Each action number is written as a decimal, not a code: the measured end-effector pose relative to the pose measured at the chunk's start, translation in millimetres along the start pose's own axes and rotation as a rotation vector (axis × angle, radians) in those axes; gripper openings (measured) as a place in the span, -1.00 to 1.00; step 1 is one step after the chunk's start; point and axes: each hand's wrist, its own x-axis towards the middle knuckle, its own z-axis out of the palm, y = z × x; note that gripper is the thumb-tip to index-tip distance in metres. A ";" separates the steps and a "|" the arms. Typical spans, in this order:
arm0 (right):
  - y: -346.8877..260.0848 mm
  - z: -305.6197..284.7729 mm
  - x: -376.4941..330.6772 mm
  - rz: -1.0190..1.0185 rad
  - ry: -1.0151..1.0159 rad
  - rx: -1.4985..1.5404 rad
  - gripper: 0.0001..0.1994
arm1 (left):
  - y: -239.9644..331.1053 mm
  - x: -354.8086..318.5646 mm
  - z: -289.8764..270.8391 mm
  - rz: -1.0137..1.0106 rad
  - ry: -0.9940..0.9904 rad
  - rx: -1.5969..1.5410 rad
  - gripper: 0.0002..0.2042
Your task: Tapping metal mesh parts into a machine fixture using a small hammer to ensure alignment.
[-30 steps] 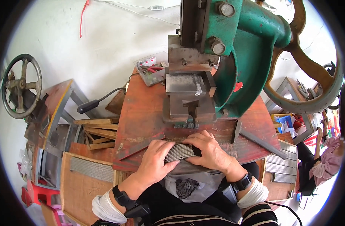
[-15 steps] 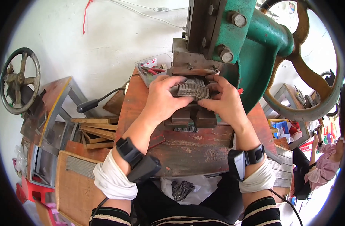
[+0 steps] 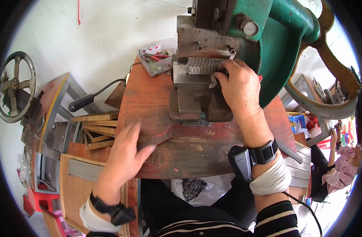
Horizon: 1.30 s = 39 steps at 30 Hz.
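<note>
Ribbed metal block [image 3: 204, 66] now lying on the green press [image 3: 281, 59], left hand [image 3: 125, 152] away from it.

Both hands were gripping the block half a second ago; now the press's steel plate [image 3: 180, 76] is carrying it, so it's looking set down, no longer needing a two-hand hold. Right hand [image 3: 241, 85] is staying at the press, by the block's right end, fingers curling, thumb near a small grey scrap [image 3: 212, 81]; can't tell if it's pinching anything. Left hand is hovering blurred, front-left of the press, fingers and thumb apart, nothing visibly held. Press's bolted guide plate [image 3: 208, 37] is crowding from behind, its frame closing off the right. Open room is running frontward from the press over the worktop [image 3: 185, 158] to a curved edge; dark red bar [image 3: 164, 137] is lying front-left, plastic box [image 3: 155, 72] standing left.
</note>
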 end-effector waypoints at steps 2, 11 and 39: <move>-2.9 -1.3 3.1 -0.002 -0.013 0.007 -0.80 | -5.2 -31.3 4.4 0.030 0.069 0.094 -0.54; 2.9 -1.4 -0.4 0.010 0.004 0.054 -0.87 | 12.8 21.2 -16.6 0.106 0.428 0.076 -0.71; 32.6 -85.2 -46.4 -0.143 -0.029 0.345 -0.87 | 85.6 160.9 12.4 -0.069 -0.027 -0.002 -0.35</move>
